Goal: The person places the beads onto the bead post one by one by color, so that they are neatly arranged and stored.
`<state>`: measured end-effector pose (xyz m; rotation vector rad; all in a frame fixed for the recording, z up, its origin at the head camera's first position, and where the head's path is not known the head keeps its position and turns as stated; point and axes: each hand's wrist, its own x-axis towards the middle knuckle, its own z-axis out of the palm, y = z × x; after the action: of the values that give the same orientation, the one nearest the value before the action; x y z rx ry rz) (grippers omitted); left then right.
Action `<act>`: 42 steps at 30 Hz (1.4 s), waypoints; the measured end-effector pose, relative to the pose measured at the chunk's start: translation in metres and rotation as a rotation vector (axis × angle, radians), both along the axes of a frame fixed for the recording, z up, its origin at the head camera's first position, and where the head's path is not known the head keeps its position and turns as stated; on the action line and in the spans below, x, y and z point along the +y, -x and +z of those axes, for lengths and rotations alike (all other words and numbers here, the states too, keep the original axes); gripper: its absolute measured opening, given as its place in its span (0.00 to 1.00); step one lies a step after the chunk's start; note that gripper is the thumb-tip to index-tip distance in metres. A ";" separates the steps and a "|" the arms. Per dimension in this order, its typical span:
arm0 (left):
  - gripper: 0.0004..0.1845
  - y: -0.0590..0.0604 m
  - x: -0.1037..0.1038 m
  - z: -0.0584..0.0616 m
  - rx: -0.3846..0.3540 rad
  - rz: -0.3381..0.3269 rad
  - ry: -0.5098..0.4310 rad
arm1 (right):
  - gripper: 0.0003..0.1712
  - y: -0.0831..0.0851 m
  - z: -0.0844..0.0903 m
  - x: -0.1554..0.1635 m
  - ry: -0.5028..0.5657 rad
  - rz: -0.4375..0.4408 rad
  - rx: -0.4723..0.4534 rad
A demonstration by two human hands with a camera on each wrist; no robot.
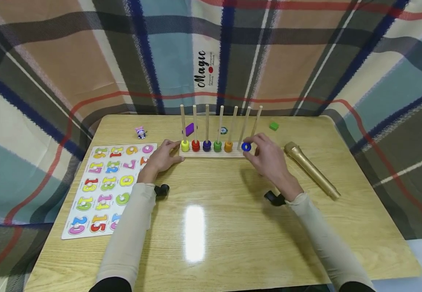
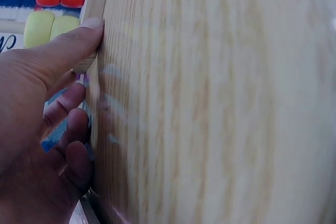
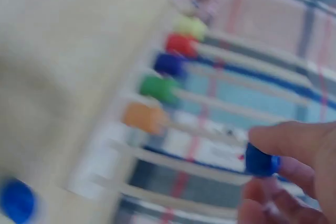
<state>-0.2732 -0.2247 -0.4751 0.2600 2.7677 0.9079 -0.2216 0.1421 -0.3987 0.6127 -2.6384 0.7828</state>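
My left hand [image 1: 161, 158] grips the left end of a wooden peg rack [image 1: 211, 155], its thumb along the front edge in the left wrist view. Several upright pegs rise from the rack's base. Yellow beads [image 1: 185, 146], red beads [image 1: 196, 146], dark blue beads [image 1: 206, 146], green beads [image 1: 217, 146] and orange beads [image 1: 228, 147] sit low on their pegs. Between thumb and finger, my right hand [image 1: 272, 160] pinches a blue bead [image 3: 260, 160] near the two bare pegs at the right. Another blue bead [image 3: 17, 200] appears past the rack's right end in the right wrist view.
A number puzzle board [image 1: 97, 162] lies at the left, partly under my left arm. Behind the rack are a small figurine [image 1: 140, 132], a purple block [image 1: 189, 129] and a green block [image 1: 274, 126]. A gold tube [image 1: 313, 170] lies right of my right hand.
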 end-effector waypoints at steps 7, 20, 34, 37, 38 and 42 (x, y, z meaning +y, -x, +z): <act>0.41 0.001 -0.003 -0.002 -0.003 0.006 -0.019 | 0.18 0.039 0.049 -0.007 0.187 -0.055 0.207; 0.40 -0.001 0.001 0.001 0.003 0.012 0.001 | 0.21 0.057 0.064 -0.014 0.059 -0.135 0.089; 0.40 0.002 0.000 -0.003 -0.004 0.010 -0.004 | 0.23 0.037 0.039 0.007 0.219 -0.196 0.152; 0.41 0.004 -0.001 -0.003 0.004 0.017 -0.013 | 0.20 0.024 0.018 0.019 0.202 -0.232 0.085; 0.40 0.004 -0.001 -0.003 0.005 0.016 -0.014 | 0.20 0.020 0.010 0.022 0.164 -0.242 0.034; 0.41 0.005 -0.002 -0.004 -0.003 0.008 -0.006 | 0.27 0.004 -0.023 0.036 -0.080 -0.252 -0.257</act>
<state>-0.2778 -0.2265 -0.4795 0.2494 2.7658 0.9181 -0.2257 0.1777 -0.4212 0.2011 -2.9149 0.7240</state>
